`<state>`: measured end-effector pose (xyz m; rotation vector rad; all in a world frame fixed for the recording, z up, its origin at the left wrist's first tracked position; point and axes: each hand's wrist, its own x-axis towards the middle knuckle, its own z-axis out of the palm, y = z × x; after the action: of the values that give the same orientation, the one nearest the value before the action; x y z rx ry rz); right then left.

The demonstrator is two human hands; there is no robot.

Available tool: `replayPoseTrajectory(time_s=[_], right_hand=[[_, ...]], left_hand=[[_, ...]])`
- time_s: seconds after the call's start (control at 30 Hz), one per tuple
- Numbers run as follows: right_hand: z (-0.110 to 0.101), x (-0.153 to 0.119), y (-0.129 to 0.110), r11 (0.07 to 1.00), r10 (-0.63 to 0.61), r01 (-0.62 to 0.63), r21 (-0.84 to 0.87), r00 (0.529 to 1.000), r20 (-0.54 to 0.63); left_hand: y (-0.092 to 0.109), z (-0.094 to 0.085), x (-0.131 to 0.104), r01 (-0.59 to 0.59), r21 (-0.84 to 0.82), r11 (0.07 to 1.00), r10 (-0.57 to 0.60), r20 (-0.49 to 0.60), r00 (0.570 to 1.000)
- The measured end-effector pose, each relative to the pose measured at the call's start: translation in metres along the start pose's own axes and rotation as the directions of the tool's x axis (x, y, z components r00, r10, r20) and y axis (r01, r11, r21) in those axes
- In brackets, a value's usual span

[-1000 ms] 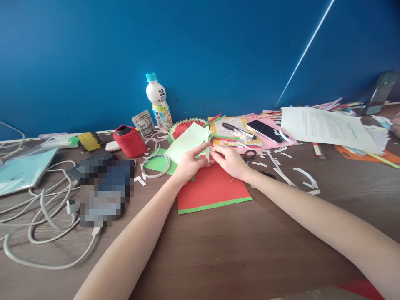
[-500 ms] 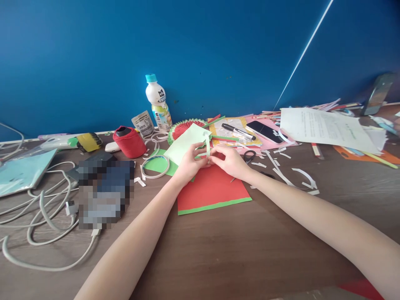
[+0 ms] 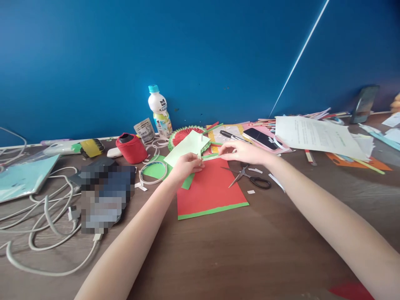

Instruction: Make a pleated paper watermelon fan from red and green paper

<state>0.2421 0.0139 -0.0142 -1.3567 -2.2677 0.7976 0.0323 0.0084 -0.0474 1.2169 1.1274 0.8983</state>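
Fingers closed, my left hand (image 3: 187, 167) pinches one end of a narrow pale-green strip (image 3: 210, 157). The strip stretches across to my right hand (image 3: 242, 152), whose thumb and fingertips close on its other end. Below both hands lies a red paper sheet (image 3: 212, 189) with a green band along its near edge. A pale-green sheet (image 3: 186, 146) rests just beyond my left hand, partly over a pleated red and green paper fan (image 3: 184, 134). Scissors (image 3: 254, 179) with black handles lie spread on the table, right of the red sheet.
A bottle (image 3: 161, 114) stands at the back beside a red-wrapped roll (image 3: 133, 150). White cables (image 3: 50, 212) loop over the left side. At back right are a marker (image 3: 229, 135), a phone (image 3: 261, 137), a printed sheet (image 3: 312, 135) and paper scraps.
My hands have moved apart, the right one going right, with the strip now stretched between them. The scissors, earlier mostly covered by my right arm, now show. The view has shifted slightly.
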Motion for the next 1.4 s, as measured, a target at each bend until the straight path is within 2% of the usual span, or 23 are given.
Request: replayPoseTrajectory(time_s=[0.1,0.17,0.27,0.37,0.5,0.6,0.67,0.87,1.1,1.27,1.4], right_hand=[[-0.025,-0.014,0.0,0.982,0.124,-0.091,-0.165,0.973,0.196],[-0.029,-0.022,0.0,0.962,0.185,-0.104,-0.253,0.929,0.322],[-0.024,-0.032,0.001,0.918,0.278,-0.138,-0.372,0.893,0.354],[-0.018,-0.038,0.006,0.922,0.262,-0.132,-0.365,0.906,0.333],[-0.017,-0.042,0.01,0.922,0.258,-0.14,-0.36,0.918,0.302],[-0.018,-0.042,0.008,0.892,0.33,-0.189,-0.411,0.893,0.305],[-0.018,-0.042,0.006,0.873,0.376,-0.221,-0.435,0.872,0.312],[-0.019,-0.042,0.002,0.802,0.491,-0.312,-0.509,0.829,0.267],[-0.021,-0.039,-0.007,0.777,0.512,-0.3,-0.554,0.813,0.277],[-0.017,-0.032,0.001,0.808,0.476,-0.297,-0.509,0.838,0.267],[-0.014,-0.027,0.007,0.826,0.452,-0.293,-0.482,0.855,0.255]], left_hand=[[0.007,-0.009,0.0,-0.113,0.191,0.975,0.117,-0.013,0.993],[0.012,-0.014,-0.002,-0.191,0.426,0.884,0.198,0.029,0.98],[0.017,-0.022,-0.005,-0.233,0.672,0.703,0.211,0.117,0.971],[0.021,-0.032,-0.006,-0.202,0.757,0.621,0.222,0.077,0.972],[0.019,-0.05,-0.001,-0.126,0.758,0.639,0.317,-0.111,0.942],[0.012,-0.061,0.006,-0.067,0.754,0.653,0.36,-0.231,0.904],[0.006,-0.067,0.012,-0.032,0.751,0.66,0.337,-0.258,0.905],[-0.003,-0.074,0.019,0.003,0.731,0.683,0.294,-0.278,0.915],[0.016,-0.074,0.007,-0.004,0.7,0.714,0.263,-0.264,0.928],[0.016,-0.067,0.006,0.006,0.699,0.715,0.168,-0.181,0.969],[0.011,-0.056,0.007,0.016,0.714,0.7,0.146,-0.166,0.975]])
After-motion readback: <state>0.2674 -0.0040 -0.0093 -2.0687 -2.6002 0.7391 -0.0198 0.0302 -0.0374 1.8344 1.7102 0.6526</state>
